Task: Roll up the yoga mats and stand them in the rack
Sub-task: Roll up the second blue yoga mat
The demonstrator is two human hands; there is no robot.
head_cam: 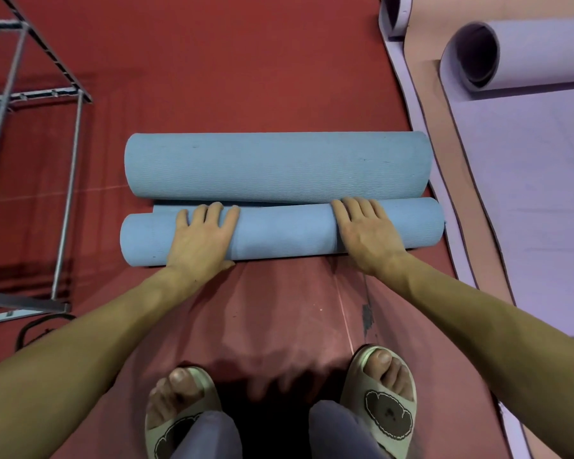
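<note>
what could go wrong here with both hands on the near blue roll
1. The left hand and right hand lie flat on the near blue roll, not gripping it, so it may spring loose.
2. It already presses against the far blue roll, which could block it or get shoved away.
3. Its left end looks uneven, so it may stand crooked in the metal rack.

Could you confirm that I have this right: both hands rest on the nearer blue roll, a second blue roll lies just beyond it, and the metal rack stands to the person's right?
Nearly right; only the side is wrong. In the head view the metal rack stands to the person's left, not right. The left hand and right hand do rest on the nearer blue roll, with the second blue roll just beyond it.
</note>
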